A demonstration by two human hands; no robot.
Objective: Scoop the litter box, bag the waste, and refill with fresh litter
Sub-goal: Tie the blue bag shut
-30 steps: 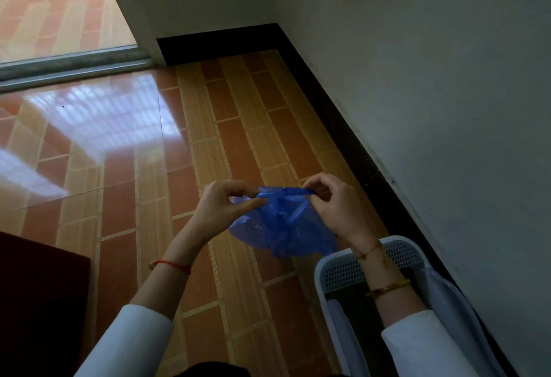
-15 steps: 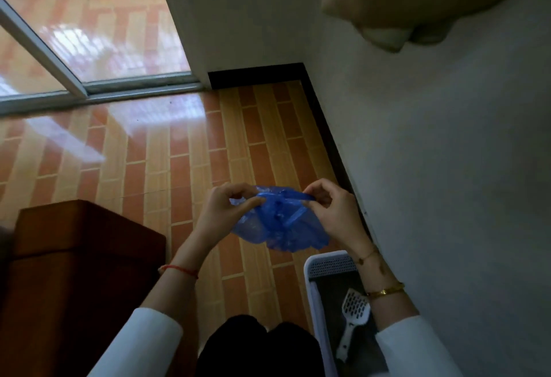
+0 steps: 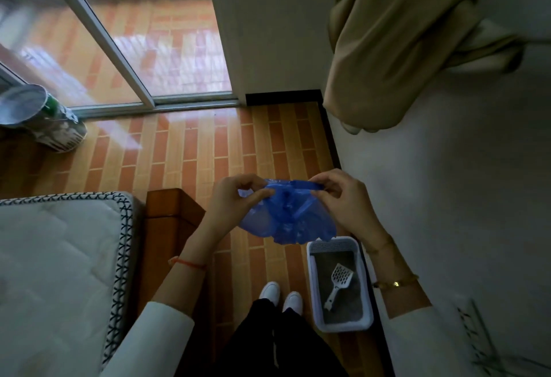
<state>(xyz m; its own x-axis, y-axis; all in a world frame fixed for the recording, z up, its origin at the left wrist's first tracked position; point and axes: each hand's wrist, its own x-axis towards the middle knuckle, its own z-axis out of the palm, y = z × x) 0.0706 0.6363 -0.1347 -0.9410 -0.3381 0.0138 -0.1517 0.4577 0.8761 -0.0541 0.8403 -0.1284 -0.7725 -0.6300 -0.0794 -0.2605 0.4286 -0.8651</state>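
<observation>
A crumpled blue plastic bag (image 3: 287,218) hangs in mid-air between both hands. My left hand (image 3: 235,199) pinches its upper left edge and my right hand (image 3: 343,197) pinches the upper right edge, with the rim stretched between them. Down on the floor by the wall lies a white litter box (image 3: 313,290) filled with grey litter. A white slotted scoop (image 3: 338,284) rests in the litter, handle toward me. My white shoes (image 3: 280,294) stand just left of the box.
A bed with a quilted mattress (image 3: 56,263) and wooden frame (image 3: 170,227) fills the lower left. A silver-and-green bag (image 3: 44,117) stands by the sliding glass door (image 3: 119,48). Beige cloth (image 3: 402,42) hangs on the right wall. Tiled floor (image 3: 193,153) lies ahead.
The view has risen and pulled back, so the whole litter box, the scoop, my shoes and the bed now show. Both hands still hold the blue bag the same way.
</observation>
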